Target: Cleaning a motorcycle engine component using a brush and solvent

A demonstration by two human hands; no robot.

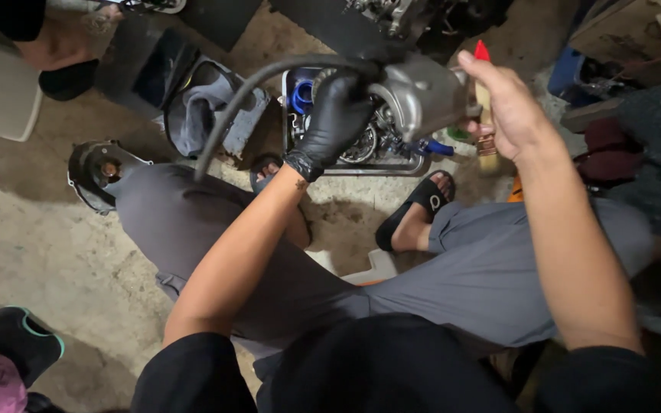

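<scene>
While the gloved left hand [336, 115] grips a grey metal engine part [422, 95], the bare right hand [503, 99] clasps a paintbrush [486, 115] against it.

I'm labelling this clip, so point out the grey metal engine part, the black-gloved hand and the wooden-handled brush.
Grey metal engine part [422, 95], head view, curved casing.
Black-gloved left hand [337, 115], head view, back of glove.
Wooden-handled brush [484, 99], head view, handle.

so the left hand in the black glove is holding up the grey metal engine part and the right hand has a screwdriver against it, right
Not quite. The head view shows the bare right hand holding a paintbrush with a red-tipped handle, not a screwdriver. The rest stands: the gloved left hand holds up the grey metal engine part.
</scene>
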